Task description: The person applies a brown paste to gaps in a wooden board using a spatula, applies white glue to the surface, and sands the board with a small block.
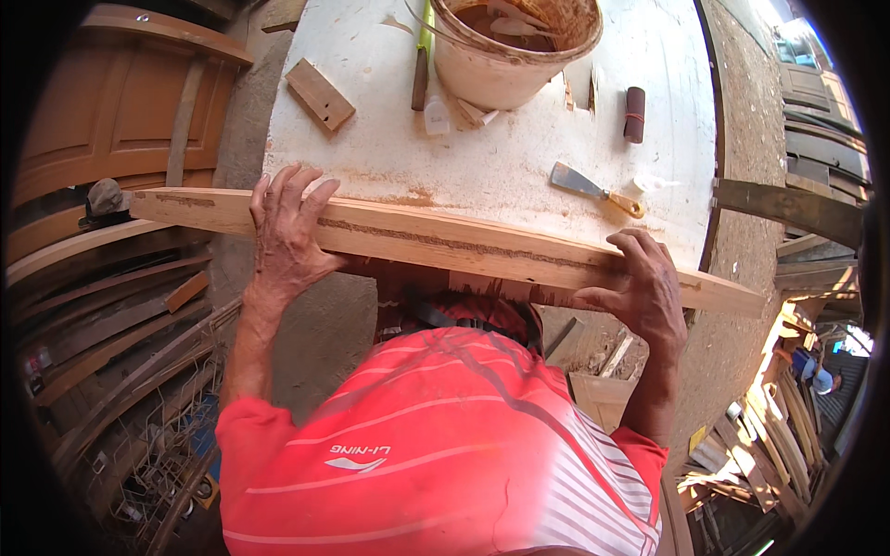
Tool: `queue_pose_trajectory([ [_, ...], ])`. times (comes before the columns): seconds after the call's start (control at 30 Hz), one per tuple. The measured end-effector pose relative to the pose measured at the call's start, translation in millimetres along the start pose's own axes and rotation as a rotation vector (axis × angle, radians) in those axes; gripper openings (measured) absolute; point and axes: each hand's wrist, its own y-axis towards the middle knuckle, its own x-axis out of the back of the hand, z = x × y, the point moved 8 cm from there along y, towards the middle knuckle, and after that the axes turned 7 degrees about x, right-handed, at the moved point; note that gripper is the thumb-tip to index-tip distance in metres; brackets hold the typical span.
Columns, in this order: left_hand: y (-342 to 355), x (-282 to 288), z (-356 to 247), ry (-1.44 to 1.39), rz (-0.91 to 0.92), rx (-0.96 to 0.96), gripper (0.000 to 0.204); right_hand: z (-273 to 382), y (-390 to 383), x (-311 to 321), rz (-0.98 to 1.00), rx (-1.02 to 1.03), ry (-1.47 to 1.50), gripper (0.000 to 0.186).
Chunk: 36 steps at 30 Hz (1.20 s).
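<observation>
A long pale wooden board (445,243) lies crosswise along the near edge of the white worktable, its ends reaching past both sides. A rough brown strip runs lengthwise along its face. My left hand (289,227) grips the board left of its middle, fingers over the far edge and thumb on the near side. Toward the right end, my right hand (646,278) holds it the same way, fingers curled over the top. Beyond the right hand lies a putty knife (593,188) with a wide metal blade and a yellowish handle.
On the white worktable (371,139) stand a stained bucket (501,69) of brown stuff, a wood block (320,94), a small clear bottle (437,117) and a dark brown roll (634,115) with a band. Wooden panels (130,102) lean at left; timber scraps (760,445) pile at right.
</observation>
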Motion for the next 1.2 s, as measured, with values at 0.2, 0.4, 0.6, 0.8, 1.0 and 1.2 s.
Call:
queue_pose_trajectory([
  [0.2, -13.9, -7.1, -57.2, -0.249, -0.073, -0.047, 0.096, 59.5, 95.8, 101.0, -0.402, 0.238, -0.028, 0.016],
  [0.4, -7.9, -30.6, -77.3, -0.367, -0.049, 0.050, 0.082, 57.1, 239.5, 94.9, -0.267, 0.355, 0.055, 0.019],
  [0.6, -11.8, -33.7, -74.6, -0.418, -0.149, 0.085, 0.075, 50.9, 323.9, 21.6, 0.206, 0.232, -0.199, 0.018],
  [0.8, -11.3, -34.2, -75.2, -0.377, -0.228, 0.052, 0.069, -19.2, 341.6, -22.9, 0.290, 0.007, 0.220, 0.056],
  [1.0, -11.9, -33.7, -75.4, -0.348, -0.256, 0.054, 0.053, -7.7, 330.5, -21.4, 0.391, -0.004, 0.360, 0.054],
  [1.2, -14.8, -36.5, -77.7, -0.360, -0.271, 0.048, 0.051, -15.1, 320.2, -33.2, 0.335, -0.299, 0.719, 0.056],
])
